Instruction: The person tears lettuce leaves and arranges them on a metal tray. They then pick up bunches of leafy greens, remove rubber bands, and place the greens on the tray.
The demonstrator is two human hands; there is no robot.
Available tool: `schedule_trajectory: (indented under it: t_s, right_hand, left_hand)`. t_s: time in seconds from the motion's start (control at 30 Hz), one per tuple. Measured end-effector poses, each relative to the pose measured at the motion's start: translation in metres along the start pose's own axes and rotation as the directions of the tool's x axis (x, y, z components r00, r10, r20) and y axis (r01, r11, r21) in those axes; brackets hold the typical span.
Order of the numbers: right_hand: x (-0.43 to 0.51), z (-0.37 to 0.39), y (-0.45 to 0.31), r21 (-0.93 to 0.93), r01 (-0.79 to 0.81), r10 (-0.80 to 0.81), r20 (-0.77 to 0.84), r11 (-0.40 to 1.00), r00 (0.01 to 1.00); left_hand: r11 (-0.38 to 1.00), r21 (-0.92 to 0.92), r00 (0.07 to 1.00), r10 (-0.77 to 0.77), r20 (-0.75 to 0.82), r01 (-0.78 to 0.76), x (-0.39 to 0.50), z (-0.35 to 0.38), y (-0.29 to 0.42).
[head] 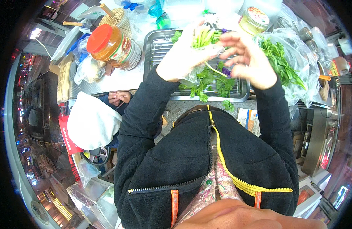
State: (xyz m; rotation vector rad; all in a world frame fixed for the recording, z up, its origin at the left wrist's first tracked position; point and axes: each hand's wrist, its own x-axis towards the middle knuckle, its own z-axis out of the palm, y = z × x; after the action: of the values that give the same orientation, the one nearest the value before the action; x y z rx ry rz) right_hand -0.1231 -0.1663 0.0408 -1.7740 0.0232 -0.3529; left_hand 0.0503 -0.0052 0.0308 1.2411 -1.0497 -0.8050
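Note:
My left hand (183, 57), in what looks like a thin clear plastic glove, is closed around a bunch of leafy herbs (204, 37) with pale green stems, probably cilantro. The leaves (204, 81) hang below it over a metal tray (246, 94) with a wire rack (157, 48). One stem sticks out toward my right hand (246, 58), whose fingers are spread, with nothing seen between them. Small purple pieces (226, 71) show among the leaves. To the right, more green herbs (280, 60) lie in a clear plastic bag (305, 63).
Left of the tray stands a red-lidded jar (115, 47), with a tub of wooden skewers (118, 21) behind it. A glass jar (254, 21) stands at the back right. A person in a white hood (93, 121) sits below the counter's left edge. A steering wheel (98, 156) is beside them.

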Motion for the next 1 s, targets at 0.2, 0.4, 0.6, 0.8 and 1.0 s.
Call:
schedule_trajectory:
  t_s: [0.2,0.4,0.6,0.8,1.0]
  right_hand:
    - [-0.015,0.031,-0.005,0.080,-0.115,0.124,-0.109,0.990,0.986]
    - [0.003,0.008,-0.015,-0.084,-0.023,0.013,-0.110,0.996,0.994]
    - [0.023,0.001,-0.016,-0.107,0.045,-0.049,-0.032,0.993,0.998]
    - [0.037,-0.004,-0.011,-0.083,0.015,0.003,0.211,0.996,0.977]
    - [0.049,0.005,-0.004,-0.215,0.230,-0.197,0.165,0.949,0.966]
  left_hand:
    - [0.992,0.123,1.000,0.028,0.002,-0.028,0.004,-0.003,-0.008]
    - [0.981,-0.111,0.975,-0.139,0.175,0.160,0.000,0.002,0.016]
    - [0.974,-0.123,0.942,-0.146,0.303,0.191,-0.001,0.000,0.015]
    - [0.987,0.131,0.958,0.050,0.284,-0.090,0.008,-0.001,0.005]
    - [0.926,0.300,0.963,0.168,0.210,-0.227,0.014,-0.008,-0.026]
